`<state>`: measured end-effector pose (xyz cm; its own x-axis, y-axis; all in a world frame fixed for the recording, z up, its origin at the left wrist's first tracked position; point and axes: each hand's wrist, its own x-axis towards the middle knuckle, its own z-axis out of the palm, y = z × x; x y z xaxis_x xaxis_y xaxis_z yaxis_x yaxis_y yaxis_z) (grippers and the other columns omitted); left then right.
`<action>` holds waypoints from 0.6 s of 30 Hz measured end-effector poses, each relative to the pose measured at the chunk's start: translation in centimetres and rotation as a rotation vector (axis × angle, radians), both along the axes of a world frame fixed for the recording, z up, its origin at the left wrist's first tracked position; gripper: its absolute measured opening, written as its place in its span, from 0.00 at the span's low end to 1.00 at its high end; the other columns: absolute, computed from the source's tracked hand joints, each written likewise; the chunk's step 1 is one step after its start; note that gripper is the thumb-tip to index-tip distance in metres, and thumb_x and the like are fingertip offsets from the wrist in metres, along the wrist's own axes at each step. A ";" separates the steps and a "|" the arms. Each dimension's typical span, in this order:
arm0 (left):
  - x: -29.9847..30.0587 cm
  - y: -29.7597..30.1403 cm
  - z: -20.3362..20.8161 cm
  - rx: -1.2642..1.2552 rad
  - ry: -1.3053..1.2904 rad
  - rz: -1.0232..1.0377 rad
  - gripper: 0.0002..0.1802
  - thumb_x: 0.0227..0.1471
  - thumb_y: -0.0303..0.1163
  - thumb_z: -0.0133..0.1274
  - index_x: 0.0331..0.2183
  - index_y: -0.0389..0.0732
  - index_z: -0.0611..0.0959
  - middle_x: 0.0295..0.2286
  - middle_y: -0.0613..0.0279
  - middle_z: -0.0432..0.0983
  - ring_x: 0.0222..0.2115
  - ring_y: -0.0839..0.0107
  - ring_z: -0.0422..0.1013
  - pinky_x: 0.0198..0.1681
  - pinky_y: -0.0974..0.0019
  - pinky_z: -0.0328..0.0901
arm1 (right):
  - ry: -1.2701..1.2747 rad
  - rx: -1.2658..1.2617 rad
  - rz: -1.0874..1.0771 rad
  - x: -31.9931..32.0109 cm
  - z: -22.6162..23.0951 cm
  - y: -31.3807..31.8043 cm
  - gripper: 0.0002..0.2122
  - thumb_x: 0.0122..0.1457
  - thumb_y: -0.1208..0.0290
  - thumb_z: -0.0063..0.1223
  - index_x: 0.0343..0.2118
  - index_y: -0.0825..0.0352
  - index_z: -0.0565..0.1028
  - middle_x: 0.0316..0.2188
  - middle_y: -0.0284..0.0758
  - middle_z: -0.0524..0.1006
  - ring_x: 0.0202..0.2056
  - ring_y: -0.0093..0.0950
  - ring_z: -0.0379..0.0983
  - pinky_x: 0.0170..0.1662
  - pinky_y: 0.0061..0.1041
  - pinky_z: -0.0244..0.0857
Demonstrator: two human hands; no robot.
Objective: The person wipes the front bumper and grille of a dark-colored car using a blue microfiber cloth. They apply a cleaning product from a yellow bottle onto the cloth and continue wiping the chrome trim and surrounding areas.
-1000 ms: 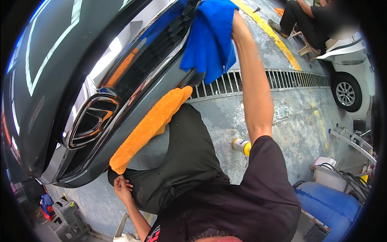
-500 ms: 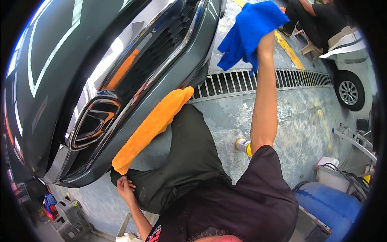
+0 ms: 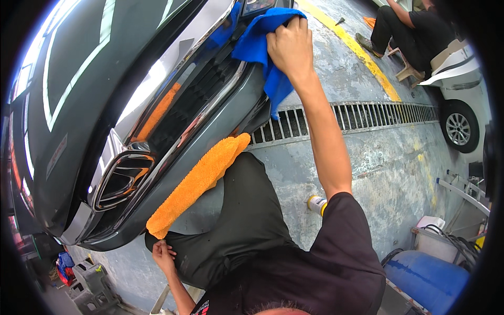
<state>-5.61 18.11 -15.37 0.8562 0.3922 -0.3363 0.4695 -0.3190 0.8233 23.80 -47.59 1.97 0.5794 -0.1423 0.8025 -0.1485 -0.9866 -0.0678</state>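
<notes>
My right hand (image 3: 291,48) grips a blue microfiber cloth (image 3: 257,39) with bent fingers. The cloth lies against the far end of the car's front grille (image 3: 210,73), and a fold hangs below my hand. An orange microfiber towel (image 3: 197,181) is draped across my knees, beside the dark grey bumper (image 3: 205,123). My left hand (image 3: 164,253) rests by my left knee, just below the towel's near end. Its fingers are curled in, and what they hold, if anything, is hidden. The chrome-framed emblem (image 3: 123,178) sits at the grille's middle.
A metal drain grate (image 3: 362,116) crosses the floor. A yellow-labelled can (image 3: 316,204) stands near my right elbow. A blue drum (image 3: 428,281) lies at lower right, by a bin with black hoses. Another person (image 3: 415,37) sits on a stool beside a white car.
My right hand has swung left with the blue cloth, from above the floor onto the grille's far end. My left hand stays by the knee. The view has shifted slightly.
</notes>
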 end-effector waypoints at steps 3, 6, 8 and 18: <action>-0.1 0.1 -0.3 0.003 0.009 0.009 0.12 0.69 0.37 0.56 0.39 0.37 0.80 0.23 0.65 0.77 0.14 0.80 0.70 0.15 0.76 0.57 | 0.000 0.017 0.007 0.6 0.2 -0.1 0.15 0.54 0.65 0.56 0.24 0.74 0.84 0.33 0.52 0.77 0.42 0.48 0.71 0.46 0.46 0.66; -0.1 0.0 -0.2 0.033 0.020 0.015 0.12 0.69 0.37 0.55 0.39 0.37 0.81 0.23 0.65 0.77 0.14 0.80 0.70 0.15 0.76 0.57 | -0.013 0.053 0.021 0.6 0.0 0.9 0.15 0.54 0.65 0.56 0.25 0.75 0.85 0.33 0.53 0.77 0.42 0.49 0.71 0.47 0.47 0.66; -0.1 0.2 -0.1 0.028 0.021 0.016 0.12 0.69 0.37 0.55 0.39 0.37 0.81 0.23 0.65 0.77 0.14 0.80 0.70 0.15 0.76 0.57 | 0.013 0.101 0.019 0.5 0.0 1.1 0.16 0.55 0.65 0.56 0.25 0.76 0.85 0.34 0.55 0.77 0.43 0.50 0.71 0.47 0.47 0.66; -0.6 -0.2 0.5 0.007 0.020 -0.056 0.12 0.68 0.37 0.57 0.40 0.36 0.82 0.25 0.64 0.79 0.18 0.79 0.72 0.20 0.75 0.63 | -0.411 0.811 0.297 -7.9 1.1 0.1 0.10 0.65 0.74 0.49 0.37 0.76 0.80 0.33 0.43 0.81 0.37 0.32 0.76 0.43 0.32 0.68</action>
